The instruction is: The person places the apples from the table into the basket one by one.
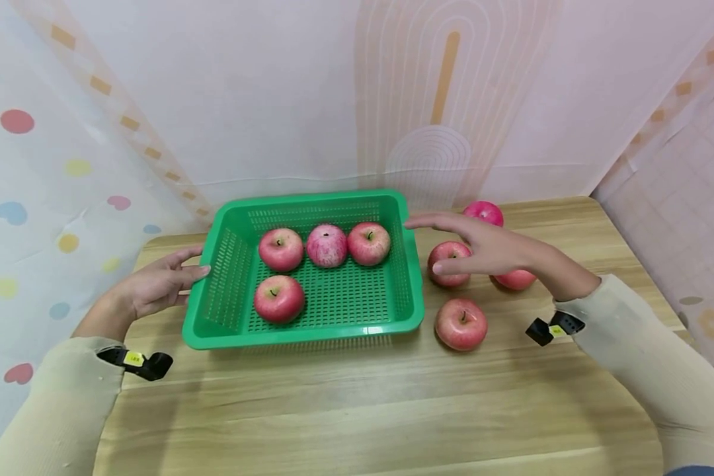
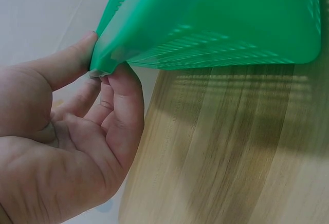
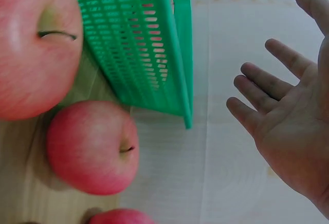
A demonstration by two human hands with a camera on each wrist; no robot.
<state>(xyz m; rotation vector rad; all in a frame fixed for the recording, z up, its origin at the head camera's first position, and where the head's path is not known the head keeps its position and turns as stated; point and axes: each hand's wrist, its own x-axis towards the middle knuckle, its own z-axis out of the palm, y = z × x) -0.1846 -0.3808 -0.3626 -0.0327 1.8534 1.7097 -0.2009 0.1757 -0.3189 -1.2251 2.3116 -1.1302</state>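
Pinching the basket (image 1: pixel 305 335) at its left end, my left hand (image 1: pixel 155 284) has thumb and fingers clamped on the edge, while my right hand (image 1: pixel 488 248) holds nothing, fingers spread apart, above the loose apples (image 1: pixel 461 324) by the other end. Thin, light plastic, I'd judge, with some flex, most of the weight being fruit; the turned-out edges at both short ends look the surest hold. The fruit should be firm, smooth, apt to roll and easily bruised. And what a bright green it is, slotted all round, above the wooden table (image 1: pixel 363 403), though whether its base sits flat I can't tell. Inside, one red apple (image 1: pixel 279 299) in front, three more (image 1: pixel 370 244) in a row behind; beyond, the pale wall (image 1: pixel 274 99).
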